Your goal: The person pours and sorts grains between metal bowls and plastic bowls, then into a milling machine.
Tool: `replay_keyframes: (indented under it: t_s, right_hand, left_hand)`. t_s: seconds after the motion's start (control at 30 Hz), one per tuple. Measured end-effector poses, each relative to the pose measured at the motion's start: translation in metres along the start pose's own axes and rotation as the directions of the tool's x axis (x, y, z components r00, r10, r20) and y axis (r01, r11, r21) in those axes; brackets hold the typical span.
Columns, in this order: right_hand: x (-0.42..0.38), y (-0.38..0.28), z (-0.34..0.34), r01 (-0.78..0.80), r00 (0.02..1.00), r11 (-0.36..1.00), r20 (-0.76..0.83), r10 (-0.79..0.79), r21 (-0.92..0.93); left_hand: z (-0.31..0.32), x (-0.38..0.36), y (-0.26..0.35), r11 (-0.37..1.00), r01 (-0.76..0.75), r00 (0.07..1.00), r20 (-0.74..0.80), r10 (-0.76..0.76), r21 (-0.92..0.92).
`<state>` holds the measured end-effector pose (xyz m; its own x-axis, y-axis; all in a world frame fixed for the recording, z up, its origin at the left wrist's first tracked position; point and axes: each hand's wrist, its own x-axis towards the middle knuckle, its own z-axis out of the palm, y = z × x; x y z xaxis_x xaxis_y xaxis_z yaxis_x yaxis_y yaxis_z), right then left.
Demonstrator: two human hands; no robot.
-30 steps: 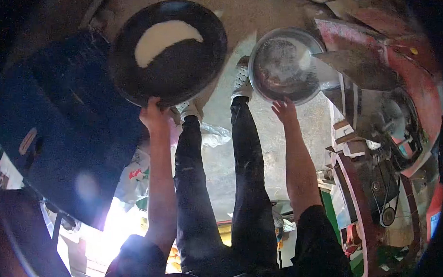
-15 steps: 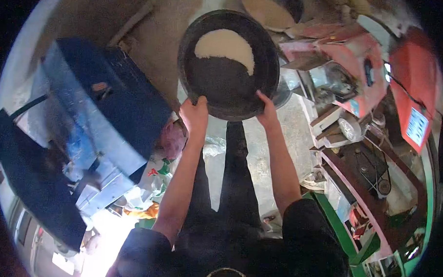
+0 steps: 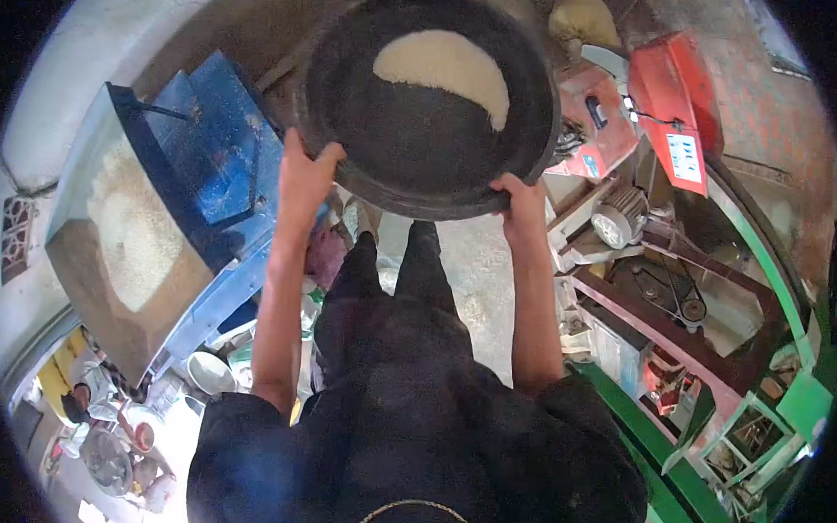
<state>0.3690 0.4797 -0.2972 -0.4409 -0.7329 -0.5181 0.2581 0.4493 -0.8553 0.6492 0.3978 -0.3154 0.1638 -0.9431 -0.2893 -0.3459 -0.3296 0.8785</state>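
Note:
A large round black tray (image 3: 413, 146) is held out in front of me, raised above the floor. Pale grain (image 3: 453, 69), like rice, lies in it as a crescent along the far side. My left hand (image 3: 303, 184) grips the near-left rim, its thumb over the edge. On the near-right rim my right hand (image 3: 524, 205) is closed, thumb on top; its other fingers are mostly hidden beneath the tray.
To the left stands a blue machine (image 3: 223, 181) beside a hopper (image 3: 77, 259) holding pale grain (image 3: 139, 224). Right of me are a red machine (image 3: 599, 120), a motor (image 3: 618, 218), and a belt with pulleys (image 3: 662, 293). Bowls (image 3: 210, 372) sit lower left.
The tray looks larger and nearer, both hands still on its rim. My view has shifted, bringing the grain-filled hopper at left into sight. The grain keeps its crescent shape.

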Motion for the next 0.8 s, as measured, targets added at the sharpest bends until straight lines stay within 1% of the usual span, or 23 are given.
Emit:
replay_keyframes:
  t_s: [0.03, 0.07, 0.13, 0.17, 0.23, 0.27, 0.3, 0.33, 0.37, 0.4, 0.43, 0.47, 0.5, 0.53, 0.57, 0.6, 0.67, 0.7, 0.77, 0.8]
  right_hand:
    - [-0.013, -0.015, 0.002, 0.033, 0.999, 0.999, 0.02, -0.032, -0.042]
    - [-0.023, -0.032, 0.006, 0.042, 0.999, 0.998, 0.012, -0.041, -0.044]
    - [-0.039, -0.067, 0.021, 0.147, 0.988, 0.983, 0.054, -0.142, -0.107]
    - [-0.046, -0.088, 0.035, 0.165, 0.985, 0.98, 0.065, -0.158, -0.108]
    - [-0.067, -0.125, 0.064, 0.338, 0.939, 0.934, 0.112, -0.326, -0.115]
    - [-0.076, -0.144, 0.079, 0.353, 0.933, 0.928, 0.12, -0.34, -0.118]
    - [-0.084, -0.163, 0.093, 0.363, 0.929, 0.908, 0.16, -0.334, -0.209]
    - [-0.088, -0.178, 0.106, 0.376, 0.923, 0.877, 0.203, -0.327, -0.298]
    - [-0.087, -0.188, 0.118, 0.396, 0.915, 0.868, 0.213, -0.344, -0.301]
    - [-0.082, -0.196, 0.13, 0.581, 0.803, 0.762, 0.354, -0.48, -0.284]
    - [-0.084, -0.206, 0.146, 0.743, 0.648, 0.627, 0.49, -0.583, -0.235]
    - [-0.092, -0.215, 0.163, 0.756, 0.643, 0.581, 0.506, -0.575, -0.3]
    - [-0.107, -0.228, 0.186, 0.766, 0.639, 0.53, 0.52, -0.566, -0.364]
    - [-0.134, -0.245, 0.212, 0.802, 0.589, 0.486, 0.6, -0.542, -0.347]
    - [-0.156, -0.256, 0.23, 0.851, 0.502, 0.445, 0.684, -0.529, -0.28]
    - [-0.179, -0.266, 0.247, 0.889, 0.408, 0.412, 0.759, -0.508, -0.203]
    - [-0.21, -0.269, 0.26, 0.849, 0.225, 0.526, 0.86, -0.458, 0.058]
    - [-0.22, -0.263, 0.279, 0.879, 0.12, 0.463, 0.888, -0.444, 0.112]
    - [-0.246, -0.245, 0.314, 0.939, -0.031, 0.299, 0.91, -0.414, 0.168]
    - [-0.254, -0.233, 0.335, 0.947, -0.097, 0.246, 0.916, -0.388, 0.205]
  left_hand:
    - [-0.01, -0.006, 0.005, 0.991, -0.024, 1.0, -0.02, 0.022, -0.135]
    - [-0.021, -0.01, 0.015, 0.989, -0.03, 1.0, -0.014, 0.028, -0.143]
    - [-0.046, -0.016, 0.037, 0.913, 0.051, 0.997, -0.025, -0.067, -0.406]
    - [-0.056, -0.017, 0.039, 0.908, 0.037, 0.998, -0.038, -0.058, -0.417]
    - [-0.076, -0.025, 0.038, 0.87, -0.103, 0.992, -0.118, 0.052, -0.482]
    - [-0.087, -0.033, 0.045, 0.827, -0.079, 0.99, -0.143, -0.002, -0.557]
    - [-0.098, -0.039, 0.048, 0.81, -0.079, 0.985, -0.169, -0.025, -0.58]
    - [-0.106, -0.045, 0.051, 0.758, -0.078, 0.979, -0.192, -0.063, -0.648]
    - [-0.113, -0.051, 0.052, 0.701, -0.08, 0.972, -0.212, -0.103, -0.708]
    - [-0.119, -0.057, 0.054, 0.692, -0.093, 0.971, -0.22, -0.097, -0.716]
    - [-0.124, -0.062, 0.055, 0.623, -0.126, 0.961, -0.252, -0.118, -0.772]
    - [-0.129, -0.066, 0.055, 0.553, -0.156, 0.95, -0.278, -0.144, -0.819]
    - [-0.131, -0.067, 0.051, 0.543, -0.168, 0.947, -0.289, -0.144, -0.822]
    - [-0.131, -0.067, 0.044, 0.428, -0.194, 0.949, -0.28, -0.146, -0.882]
    - [-0.13, -0.067, 0.039, 0.305, -0.217, 0.952, -0.27, -0.143, -0.927]
    - [-0.127, -0.067, 0.037, 0.289, -0.233, 0.949, -0.283, -0.142, -0.929]
    - [-0.123, -0.067, 0.033, -0.021, -0.208, 0.966, -0.202, -0.16, -0.978]
    - [-0.123, -0.066, 0.031, -0.035, -0.221, 0.964, -0.213, -0.162, -0.975]
    - [-0.129, -0.06, 0.023, -0.369, -0.158, 0.986, -0.128, -0.106, -0.916]
    - [-0.128, -0.039, -0.017, -0.613, -0.025, 0.987, -0.115, 0.108, -0.79]
